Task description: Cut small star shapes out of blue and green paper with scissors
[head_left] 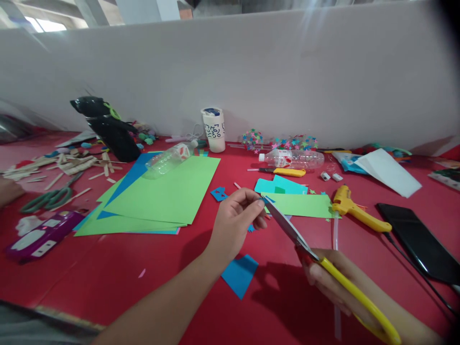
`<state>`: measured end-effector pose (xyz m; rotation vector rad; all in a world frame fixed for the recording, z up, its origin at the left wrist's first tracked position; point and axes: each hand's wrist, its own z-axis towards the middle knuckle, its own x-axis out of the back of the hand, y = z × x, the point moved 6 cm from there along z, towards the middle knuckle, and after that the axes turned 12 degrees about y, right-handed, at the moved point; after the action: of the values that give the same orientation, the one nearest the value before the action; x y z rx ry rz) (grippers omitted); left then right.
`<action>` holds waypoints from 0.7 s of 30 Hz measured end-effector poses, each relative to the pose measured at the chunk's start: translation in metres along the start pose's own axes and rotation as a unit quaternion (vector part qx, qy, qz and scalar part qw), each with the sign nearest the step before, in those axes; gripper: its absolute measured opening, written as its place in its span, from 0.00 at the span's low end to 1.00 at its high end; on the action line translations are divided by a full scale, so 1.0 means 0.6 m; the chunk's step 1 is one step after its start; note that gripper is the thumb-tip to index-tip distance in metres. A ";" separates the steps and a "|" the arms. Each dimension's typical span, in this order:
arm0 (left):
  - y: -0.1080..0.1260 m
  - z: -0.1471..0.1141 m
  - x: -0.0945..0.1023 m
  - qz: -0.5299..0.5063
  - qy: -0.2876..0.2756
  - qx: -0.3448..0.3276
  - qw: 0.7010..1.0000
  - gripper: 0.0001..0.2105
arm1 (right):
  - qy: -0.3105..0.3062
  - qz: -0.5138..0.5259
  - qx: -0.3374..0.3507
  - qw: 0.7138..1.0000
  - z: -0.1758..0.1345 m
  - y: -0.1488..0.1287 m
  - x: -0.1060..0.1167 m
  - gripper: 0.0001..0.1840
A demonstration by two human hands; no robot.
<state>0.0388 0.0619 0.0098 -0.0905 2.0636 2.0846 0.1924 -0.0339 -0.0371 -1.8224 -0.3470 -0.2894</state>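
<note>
Between thumb and fingers, my left hand (237, 220) pinches a small piece of blue paper (265, 200). My right hand (328, 275) is closed around scissors (293, 232) with yellow handles, their blade tips reaching the blue piece. Whether the blades are cutting into it, I cannot tell. Under my left forearm lies a blue paper square (241, 275), partly covered. A blue scrap with star-shaped holes (218, 193) rests left of my fingers. Behind the scissors are a green paper strip (302, 205) and turquoise paper (264, 185).
Green sheets (172, 191) and a clear bottle (170, 160) lie left. Behind stand a black flask (113, 134) and a white cup (214, 132). On the right are a yellow glue gun (359, 213) with its cord and a phone (419, 242). Someone's hand (10, 192) shows far left.
</note>
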 end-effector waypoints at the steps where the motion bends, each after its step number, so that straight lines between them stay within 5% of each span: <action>1: -0.002 -0.001 -0.001 -0.006 0.000 0.000 1.000 0.05 | -0.003 0.007 -0.001 1.000 -0.001 -0.002 -0.002 0.31; 21: -0.015 -0.004 -0.004 -0.030 -0.011 0.005 0.999 0.04 | 0.013 0.000 -0.020 1.000 -0.003 0.006 -0.006 0.32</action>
<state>0.0426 0.0593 0.0016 -0.1240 2.0332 2.0304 0.1906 -0.0369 -0.0410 -1.8563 -0.3253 -0.3219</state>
